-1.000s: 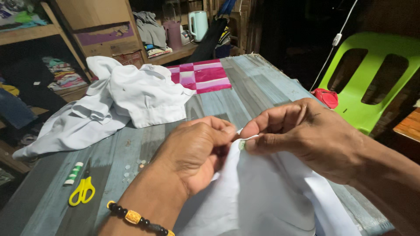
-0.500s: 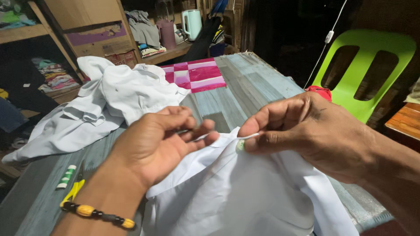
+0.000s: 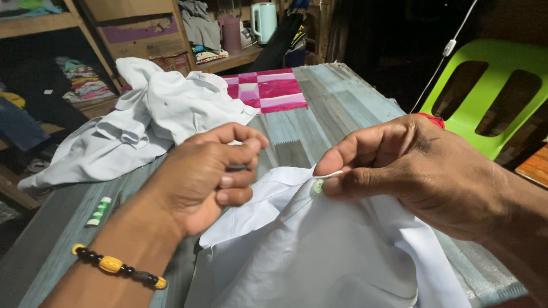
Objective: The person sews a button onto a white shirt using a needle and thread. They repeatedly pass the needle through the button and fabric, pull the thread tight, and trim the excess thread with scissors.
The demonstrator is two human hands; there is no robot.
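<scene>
The pale green button (image 3: 315,187) sits on the white shirt (image 3: 319,251) at the near table edge, clamped under my right hand (image 3: 411,171), while my left hand (image 3: 208,174), open half a second ago, has drawn away leftward with fingertips now pinched together, indicating a stitch being pulled through.

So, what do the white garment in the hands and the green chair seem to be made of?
White garment: thin woven cloth, probably cotton or a blend, matte; it creases softly where the right hand pinches it. Green chair: moulded plastic, smooth with a slight sheen and cut-out openings.
</scene>
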